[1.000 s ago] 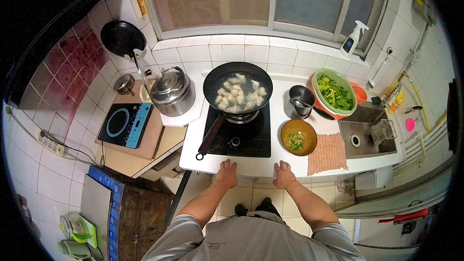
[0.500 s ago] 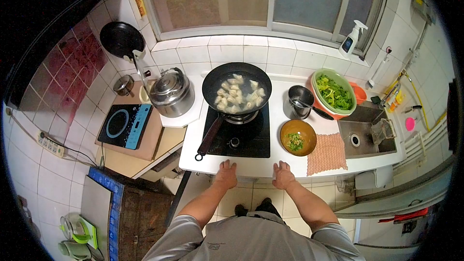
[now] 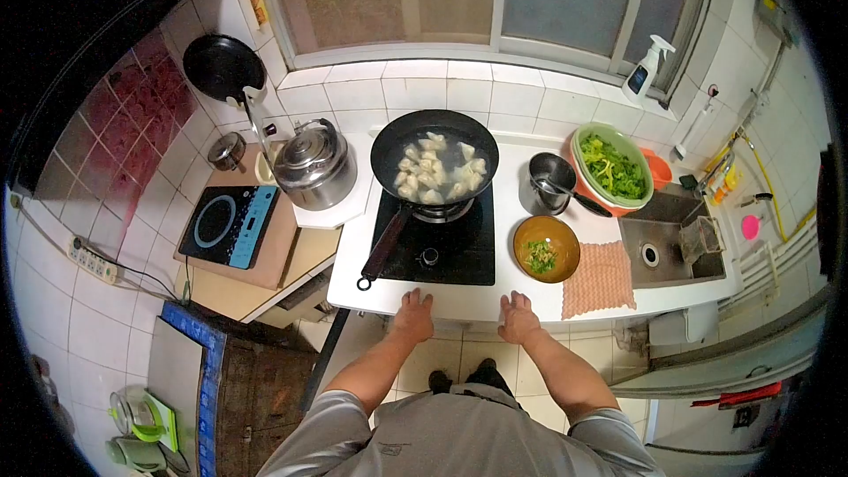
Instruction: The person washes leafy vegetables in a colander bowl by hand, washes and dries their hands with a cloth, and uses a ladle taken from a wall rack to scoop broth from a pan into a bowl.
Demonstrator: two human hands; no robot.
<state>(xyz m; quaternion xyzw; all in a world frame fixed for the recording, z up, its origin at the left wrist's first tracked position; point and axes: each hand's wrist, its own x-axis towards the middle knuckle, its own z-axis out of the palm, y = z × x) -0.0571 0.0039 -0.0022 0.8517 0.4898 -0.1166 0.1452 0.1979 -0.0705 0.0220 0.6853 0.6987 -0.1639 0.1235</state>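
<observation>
My left hand (image 3: 412, 315) rests on the front edge of the white counter (image 3: 468, 298), below the stove, its fingers a little apart and holding nothing. To the right, my right hand (image 3: 518, 316) leans on the same edge, also open and without any object. Beyond them a black wok (image 3: 389, 172) stands on the black gas stove (image 3: 473, 256), its dark handle (image 3: 389, 246) pointing toward me. Several dumplings (image 3: 430, 172) float in the water inside it. Nearest my right hand is a brown bowl (image 3: 572, 252) with chopped greens (image 3: 540, 256) in it.
Right of the wok stand a metal pot (image 3: 534, 199) with a ladle (image 3: 579, 199) and a green basin (image 3: 649, 172) of leafy greens. A pink cloth (image 3: 599, 281) lies before the sink (image 3: 654, 276). Left are a kettle (image 3: 314, 168) and an induction cooker (image 3: 230, 225).
Both hands stay on the counter edge. The view shifts very slightly; the wok, bowl and other things keep their places.
</observation>
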